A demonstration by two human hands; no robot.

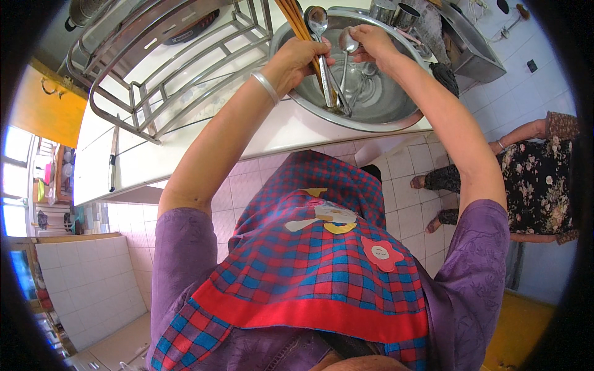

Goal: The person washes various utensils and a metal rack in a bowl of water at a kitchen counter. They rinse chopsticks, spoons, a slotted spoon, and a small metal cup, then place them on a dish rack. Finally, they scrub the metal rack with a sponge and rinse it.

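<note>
My left hand (301, 58) is closed around a bundle of wooden chopsticks (297, 18) and metal spoons (318, 21), their lower ends down inside a large steel basin (352, 124). Just to the right, my right hand (369, 44) pinches the bowl of another metal spoon (348, 41) between thumb and fingers. That spoon's handle points down into the basin, close to the bundle. Water appears to lie in the basin, with ripples and reflections near its middle.
Left of the basin a steel rack (148, 92) stands on the white tiled counter (222, 139); a knife (112, 157) lies near the counter's left end. Metal cups (406, 17) stand behind the basin. At the right are a steel trough (478, 55) and another person (533, 185).
</note>
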